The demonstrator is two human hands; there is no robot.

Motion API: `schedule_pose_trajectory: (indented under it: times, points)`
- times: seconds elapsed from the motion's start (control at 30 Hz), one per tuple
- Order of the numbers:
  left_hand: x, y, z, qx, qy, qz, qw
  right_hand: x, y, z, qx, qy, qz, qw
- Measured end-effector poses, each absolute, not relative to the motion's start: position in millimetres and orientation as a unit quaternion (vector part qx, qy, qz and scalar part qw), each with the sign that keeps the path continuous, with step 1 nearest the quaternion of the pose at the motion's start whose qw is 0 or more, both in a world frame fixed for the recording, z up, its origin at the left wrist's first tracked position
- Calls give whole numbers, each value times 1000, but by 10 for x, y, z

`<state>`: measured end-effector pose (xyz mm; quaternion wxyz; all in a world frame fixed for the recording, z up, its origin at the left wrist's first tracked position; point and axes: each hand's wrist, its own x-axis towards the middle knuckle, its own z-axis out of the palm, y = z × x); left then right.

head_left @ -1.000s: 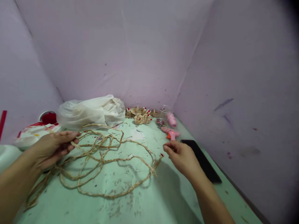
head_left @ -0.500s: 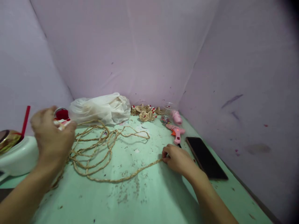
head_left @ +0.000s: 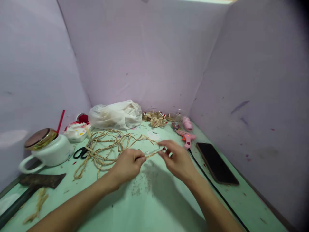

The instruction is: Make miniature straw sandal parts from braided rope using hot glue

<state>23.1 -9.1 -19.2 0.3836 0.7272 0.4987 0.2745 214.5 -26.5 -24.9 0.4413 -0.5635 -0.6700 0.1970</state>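
The left grip (head_left: 130, 164) is closed, pinching the braided cord (head_left: 152, 155) — likely to steady it — while the right grip (head_left: 177, 159), loosely curled, has fingertips at the cord's red-tipped end. Beyond both, the slack lies looped on the desk (head_left: 135, 209), presumably leaving length to draw on.

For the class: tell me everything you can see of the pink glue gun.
The glue gun is pink and looks plastic, with an orange trigger, a glowing red light and a dark patch on its handle. It lies on the green table, left of the phone. A black cable runs from its handle. Neither hand touches it.
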Motion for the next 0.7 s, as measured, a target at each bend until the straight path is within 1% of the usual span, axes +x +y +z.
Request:
schedule_pose_trajectory:
  times: [0.07,0.13,0.23,0.33,0.53,0.7]
  points:
    - [210,-80,-125,693,499,311,416,2140,-241,-235,-569,-600,213,521]
    - [229,-108,-96,659,493,339,457,2076,-237,-231,-558,-549,260,566]
    - [324,-208,-139,620,473,357,514,1882,-292,-284,-514,-531,368,564]
    - [432,-334,-249,591,457,369,553,1711,-381,-400,-491,-508,428,563]
    - [449,-468,-434,545,451,357,610,1724,-424,-592,-489,-457,479,568]
    - [376,-471,-477,516,480,347,619,1772,-398,-598,-489,-447,491,566]
